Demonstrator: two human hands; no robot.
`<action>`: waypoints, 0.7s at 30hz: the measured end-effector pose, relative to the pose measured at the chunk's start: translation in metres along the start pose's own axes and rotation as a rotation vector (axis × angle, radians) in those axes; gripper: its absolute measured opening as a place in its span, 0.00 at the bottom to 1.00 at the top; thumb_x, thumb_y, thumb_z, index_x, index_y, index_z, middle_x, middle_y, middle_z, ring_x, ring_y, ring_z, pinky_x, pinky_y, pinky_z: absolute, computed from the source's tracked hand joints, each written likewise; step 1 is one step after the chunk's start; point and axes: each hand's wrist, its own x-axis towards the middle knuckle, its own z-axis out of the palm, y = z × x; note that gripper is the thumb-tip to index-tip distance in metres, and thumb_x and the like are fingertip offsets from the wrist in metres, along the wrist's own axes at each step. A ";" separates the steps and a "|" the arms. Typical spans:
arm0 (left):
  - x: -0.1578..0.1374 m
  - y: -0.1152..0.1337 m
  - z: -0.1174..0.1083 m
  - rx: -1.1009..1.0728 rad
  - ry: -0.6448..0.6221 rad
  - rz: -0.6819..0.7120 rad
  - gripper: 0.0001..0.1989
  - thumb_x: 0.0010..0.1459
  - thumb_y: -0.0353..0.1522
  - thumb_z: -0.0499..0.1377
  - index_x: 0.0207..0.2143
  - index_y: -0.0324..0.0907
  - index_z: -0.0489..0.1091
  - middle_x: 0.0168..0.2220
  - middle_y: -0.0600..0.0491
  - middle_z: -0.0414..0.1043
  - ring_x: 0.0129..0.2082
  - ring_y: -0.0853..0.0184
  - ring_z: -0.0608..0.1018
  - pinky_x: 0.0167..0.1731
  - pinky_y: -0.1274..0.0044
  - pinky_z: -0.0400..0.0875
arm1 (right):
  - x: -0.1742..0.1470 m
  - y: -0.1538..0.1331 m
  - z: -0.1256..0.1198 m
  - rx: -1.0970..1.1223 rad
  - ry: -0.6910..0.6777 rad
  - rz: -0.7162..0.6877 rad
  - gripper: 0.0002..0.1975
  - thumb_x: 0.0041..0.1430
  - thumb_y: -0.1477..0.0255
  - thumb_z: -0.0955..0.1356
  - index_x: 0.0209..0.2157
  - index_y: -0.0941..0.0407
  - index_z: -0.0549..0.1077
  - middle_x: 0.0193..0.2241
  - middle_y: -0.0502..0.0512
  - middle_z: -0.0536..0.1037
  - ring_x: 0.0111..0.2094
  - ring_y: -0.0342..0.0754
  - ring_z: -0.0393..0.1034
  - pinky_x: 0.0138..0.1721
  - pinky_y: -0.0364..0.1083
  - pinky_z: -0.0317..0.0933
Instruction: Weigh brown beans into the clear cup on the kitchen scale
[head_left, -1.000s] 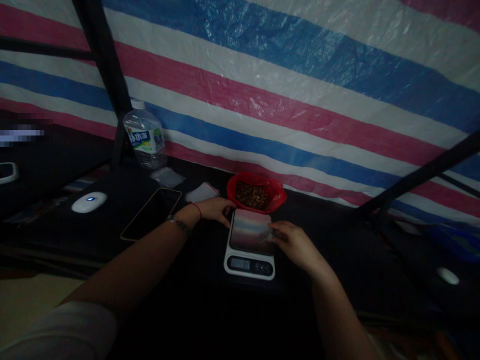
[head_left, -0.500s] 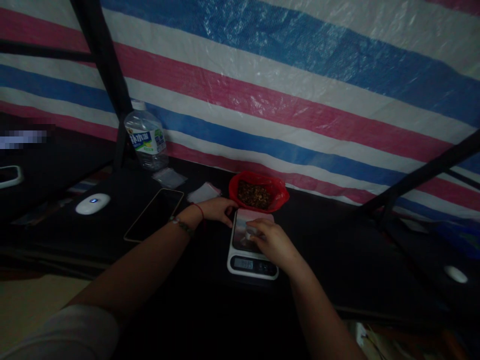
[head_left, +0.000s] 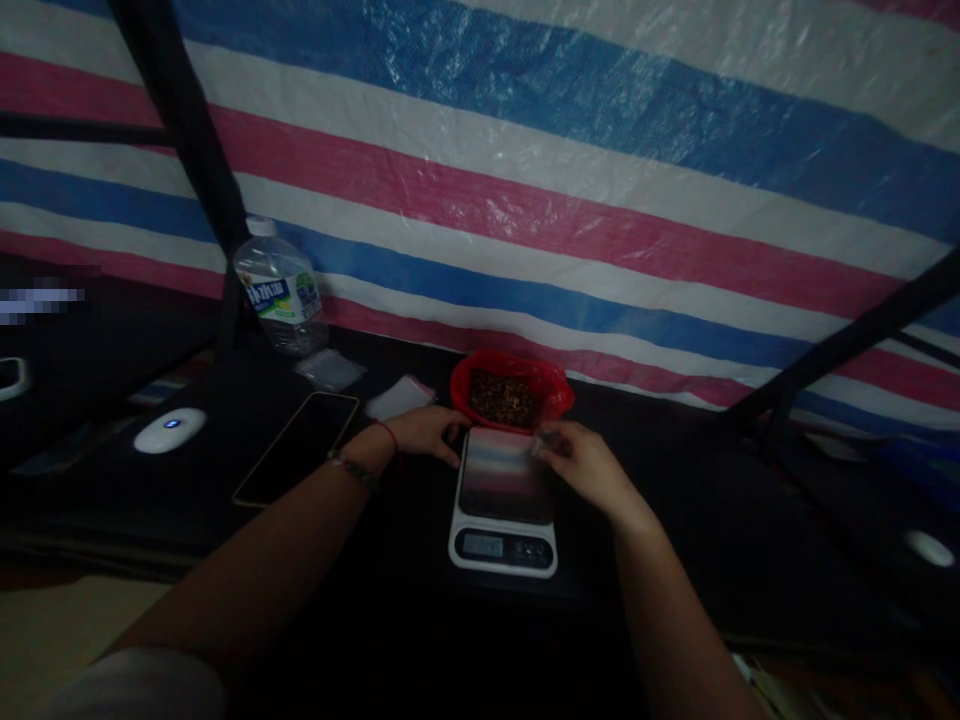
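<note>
1. Weighing seems the current step: the right hand (head_left: 589, 462) pinches a clear piece (head_left: 538, 443), its axis too dim to tell, at one o'clock on the scale (head_left: 504, 485).
2. Placing it would call for gentle release.
3. Scale's long axis runs twelve-to-six, display (head_left: 484, 545) at six; left hand (head_left: 421, 430), digits parted, at ten.

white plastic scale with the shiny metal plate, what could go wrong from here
The left hand is close to the red plastic container of small brown pieces, so a nudge might spill some. It is also near the white plastic scale, so a bump could shift it. The small, clear-looking object pinched in the right hand, too blurred to identify, might slip.
</note>
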 end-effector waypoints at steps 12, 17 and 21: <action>0.001 0.000 -0.001 0.023 -0.002 -0.002 0.28 0.44 0.43 0.65 0.48 0.43 0.69 0.30 0.56 0.69 0.28 0.69 0.70 0.27 0.80 0.58 | 0.030 -0.026 0.028 -0.064 -0.104 -0.135 0.19 0.52 0.81 0.65 0.47 0.58 0.72 0.45 0.59 0.76 0.47 0.51 0.70 0.51 0.51 0.62; 0.001 0.000 0.001 0.046 0.014 -0.009 0.27 0.44 0.42 0.65 0.46 0.42 0.70 0.30 0.55 0.69 0.29 0.68 0.71 0.27 0.80 0.59 | 0.037 -0.042 0.037 0.046 -0.125 -0.214 0.20 0.53 0.80 0.66 0.48 0.56 0.71 0.46 0.58 0.75 0.46 0.50 0.70 0.49 0.50 0.63; -0.003 0.004 -0.002 0.028 0.003 -0.027 0.24 0.47 0.38 0.63 0.48 0.42 0.69 0.31 0.55 0.71 0.28 0.69 0.71 0.26 0.80 0.61 | 0.034 -0.018 0.015 0.154 0.096 -0.186 0.19 0.54 0.72 0.67 0.49 0.55 0.70 0.43 0.58 0.76 0.40 0.48 0.72 0.42 0.49 0.67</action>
